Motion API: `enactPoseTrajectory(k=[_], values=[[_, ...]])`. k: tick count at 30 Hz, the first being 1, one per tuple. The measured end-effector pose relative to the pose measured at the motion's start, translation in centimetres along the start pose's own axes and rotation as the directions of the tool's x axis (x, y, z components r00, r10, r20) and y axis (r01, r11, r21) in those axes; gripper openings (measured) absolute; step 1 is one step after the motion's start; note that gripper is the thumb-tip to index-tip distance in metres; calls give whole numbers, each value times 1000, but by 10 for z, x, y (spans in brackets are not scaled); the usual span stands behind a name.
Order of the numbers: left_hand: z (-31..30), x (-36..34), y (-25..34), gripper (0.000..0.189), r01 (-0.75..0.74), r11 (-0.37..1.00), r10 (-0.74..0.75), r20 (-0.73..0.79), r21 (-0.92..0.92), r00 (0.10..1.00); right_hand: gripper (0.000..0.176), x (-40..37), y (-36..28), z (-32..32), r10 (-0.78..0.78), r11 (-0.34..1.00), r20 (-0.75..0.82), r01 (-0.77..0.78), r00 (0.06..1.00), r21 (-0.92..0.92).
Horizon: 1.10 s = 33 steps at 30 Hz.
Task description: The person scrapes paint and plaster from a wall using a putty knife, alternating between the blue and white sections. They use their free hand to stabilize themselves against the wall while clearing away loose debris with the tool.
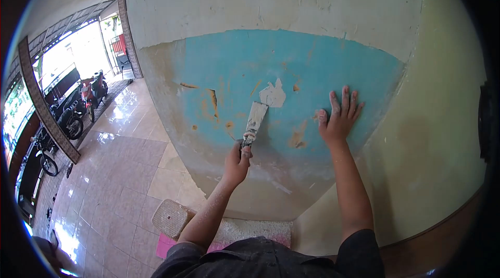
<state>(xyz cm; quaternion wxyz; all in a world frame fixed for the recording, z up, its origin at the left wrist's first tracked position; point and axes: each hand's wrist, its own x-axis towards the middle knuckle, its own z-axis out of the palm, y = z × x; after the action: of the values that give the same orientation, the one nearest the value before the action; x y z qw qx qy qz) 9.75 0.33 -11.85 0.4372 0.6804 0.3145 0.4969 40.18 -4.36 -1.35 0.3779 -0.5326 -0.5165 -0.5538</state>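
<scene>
My left hand (238, 163) is closed round the handle of a putty knife (255, 119). White residue coats its blade, whose tip rests at the lower left edge of a pale bare patch (274, 93) on the wall. Around that patch spreads a turquoise painted area (229, 59) with brownish scuffs and a few peeled, chipped spots. To the right, my right hand (340, 117) lies against the turquoise paint, fingers spread and holding nothing. Whitish dust marks its fingertips.
Below the wall stand a woven-textured stool top (171, 216) and a pink sheet (165, 245) strewn with pale flakes. Glossy tiles (117, 194) cover the floor at left. Beyond a post (48, 101), motorcycles (89, 95) are parked. A yellowish wall (432, 121) adjoins on the right.
</scene>
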Motion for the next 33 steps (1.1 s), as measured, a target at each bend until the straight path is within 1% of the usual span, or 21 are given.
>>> enactPoseTrajectory(k=[2, 5, 7, 8, 10, 13, 17, 19, 20, 21, 23, 24, 25, 27, 28, 29, 30, 31, 32, 33], values=[[2, 3, 1, 29, -18, 1000, 18, 6, -5, 1000, 51, -1, 0, 2, 18, 1000, 1, -18, 1000, 6], [9, -3, -12, 29, -4, 999, 5, 22, -36, 1000, 50, -3, 1, 3, 14, 1000, -19, -14, 1000, 10], [13, -8, -18, 29, 31, 997, -30, 6, -73, 1000, 50, -4, 0, 2, 14, 1000, -18, -14, 1000, 23], [12, -5, -13, 29, 30, 997, -29, 9, -73, 1000, 50, -4, 0, 2, 15, 1000, -18, -15, 1000, 19], [8, 3, -3, 28, -20, 1000, 20, -6, -22, 1000, 50, -6, 0, 2, 21, 999, -9, -21, 1000, 26], [0, 12, 16, 28, -3, 1000, 3, 31, 31, 1000, 49, -11, -1, 2, 31, 999, -6, -31, 1000, 22], [2, 7, 16, 26, -5, 1000, 4, 37, 14, 999, 49, -39, -6, 4, 52, 998, 10, -52, 999, 17], [6, 2, 5, 25, 38, 998, -35, 49, -57, 998, 51, -70, -15, 3, 101, 994, 92, -104, 991, 30], [7, -2, -1, 25, 33, 998, -30, 49, -59, 998, 53, -90, -21, 3, 131, 989, 153, -140, 979, 49], [8, -8, -9, 25, 73, 994, -68, 66, -82, 996, 54, -113, -29, 1, 161, 982, 216, -178, 963, 65], [12, -17, -23, 26, 138, 982, -125, 100, -128, 987, 60, -158, -57, -8, 216, 963, 365, -259, 905, 72], [14, -23, -26, 26, 133, 982, -120, 102, -131, 988, 60, -177, -74, -16, 221, 942, 422, -305, 879, 141], [16, -30, -29, 26, 160, 971, -139, 128, -175, 982, 60, -194, -90, -25, 219, 913, 479, -352, 850, 207], [23, -35, -24, 27, 212, 946, -178, 152, -247, 972, 57, -212, -116, -46, 133, 866, 611, -392, 780, 311], [24, -35, -27, 27, 207, 946, -173, 152, -249, 973, 54, -214, -126, -54, 119, 809, 643, -449, 757, 379], [24, -35, -30, 28, 169, 970, -145, 143, -173, 979, 53, -210, -135, -64, 100, 742, 675, -507, 731, 439], [25, -37, -33, 28, 132, 987, -118, 136, -96, 984, 53, -205, -141, -71, 100, 743, 677, -507, 730, 437], [24, -36, -21, 27, 188, 972, -168, 149, -138, 975, 51, -196, -146, -78, 41, 462, 858, -771, 512, 438], [24, -33, -20, 27, 192, 972, -172, 150, -138, 974, 50, -187, -153, -83, -111, 145, 953, -944, 283, 297], [24, -33, -19, 26, 22, 998, -28, 90, 63, 996, 46, -177, -162, -84, -115, 211, 918, -894, 379, 395]])
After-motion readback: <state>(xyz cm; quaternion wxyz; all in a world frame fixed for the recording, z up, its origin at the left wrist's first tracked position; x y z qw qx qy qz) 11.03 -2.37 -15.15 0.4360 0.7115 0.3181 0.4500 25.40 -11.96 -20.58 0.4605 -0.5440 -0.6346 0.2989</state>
